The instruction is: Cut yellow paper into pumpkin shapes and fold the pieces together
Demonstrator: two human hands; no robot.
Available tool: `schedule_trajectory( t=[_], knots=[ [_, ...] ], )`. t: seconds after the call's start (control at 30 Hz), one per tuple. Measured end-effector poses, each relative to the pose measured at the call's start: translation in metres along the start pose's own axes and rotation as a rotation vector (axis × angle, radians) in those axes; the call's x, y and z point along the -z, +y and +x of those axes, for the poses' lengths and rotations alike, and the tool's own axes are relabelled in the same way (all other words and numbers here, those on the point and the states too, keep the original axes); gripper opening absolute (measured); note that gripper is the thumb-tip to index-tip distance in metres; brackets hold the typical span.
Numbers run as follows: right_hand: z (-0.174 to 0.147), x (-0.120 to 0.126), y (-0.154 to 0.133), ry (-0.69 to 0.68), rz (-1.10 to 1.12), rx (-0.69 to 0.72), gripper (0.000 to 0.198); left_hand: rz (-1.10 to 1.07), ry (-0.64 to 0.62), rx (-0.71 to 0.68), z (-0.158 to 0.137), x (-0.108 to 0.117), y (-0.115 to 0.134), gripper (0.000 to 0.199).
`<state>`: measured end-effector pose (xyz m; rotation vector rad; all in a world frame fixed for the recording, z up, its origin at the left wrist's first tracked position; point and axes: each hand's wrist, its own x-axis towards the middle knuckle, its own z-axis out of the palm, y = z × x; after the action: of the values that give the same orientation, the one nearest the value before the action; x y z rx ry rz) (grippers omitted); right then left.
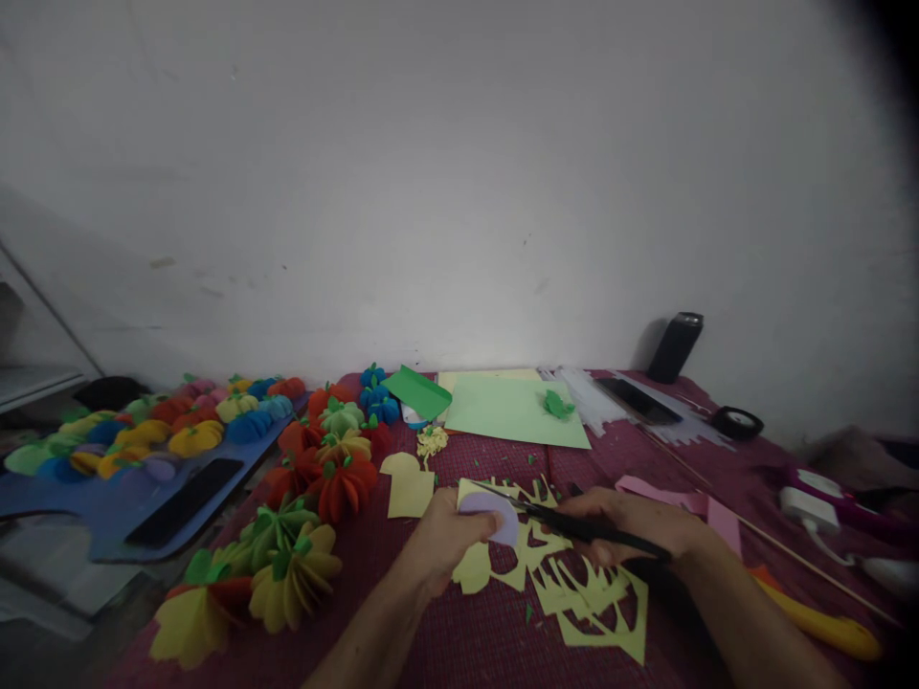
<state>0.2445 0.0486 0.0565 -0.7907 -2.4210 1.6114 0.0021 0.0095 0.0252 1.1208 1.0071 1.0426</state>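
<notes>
The pale green sheet [503, 411] lies flat at the back of the maroon-covered bench [466, 655]. Directly in front of it, well apart, are the black scissors [574, 525] and the lilac paper disc [506, 524]. The scissors' long axis runs slantwise: the blades point left and slightly away from the person, toward the sheet's left half, while the handles lie nearer the person, in front of the sheet's right end. The disc overlies a piece of yellow paper [474, 486], its rounded edge facing the sheet.

In front of the sheet's left end, the left hand [446, 531] pinches the disc and the yellow paper between thumb and fingers. In front of its right end, the right hand [632, 522] has its grip closed around the scissors' handles.

The thumb hides part of the disc; the fingers beneath it are out of sight. The lower blade is hard to make out, so how far the blades stand apart cannot be told. The right hand covers part of the handles. Yellow offcuts [603, 595] overlap in front of the sheet, their outlines confused. Both forearms are cut off by the bottom edge.
</notes>
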Motion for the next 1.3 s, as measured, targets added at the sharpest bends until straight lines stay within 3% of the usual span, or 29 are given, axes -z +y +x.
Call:
schedule_trajectory(
  t=[0.3, 0.73, 1.1, 1.3],
  knots=[
    [-0.004, 0.002, 0.001, 0.051, -0.093, -0.018, 0.057, 0.051, -0.048, 0.033, 0.001, 0.002, -0.001, 0.016],
    [-0.009, 0.004, -0.007, 0.000, -0.052, -0.063, 0.052, 0.142, -0.148, 0.083, -0.001, 0.006, -0.003, 0.020],
    [-0.007, 0.002, -0.001, 0.012, -0.031, -0.053, 0.044, 0.159, -0.155, 0.096, -0.001, 0.007, -0.001, 0.021],
    [-0.009, 0.001, 0.009, -0.019, 0.007, -0.148, 0.049, 0.157, -0.127, 0.092, 0.000, 0.012, 0.004, 0.020]
  ],
)
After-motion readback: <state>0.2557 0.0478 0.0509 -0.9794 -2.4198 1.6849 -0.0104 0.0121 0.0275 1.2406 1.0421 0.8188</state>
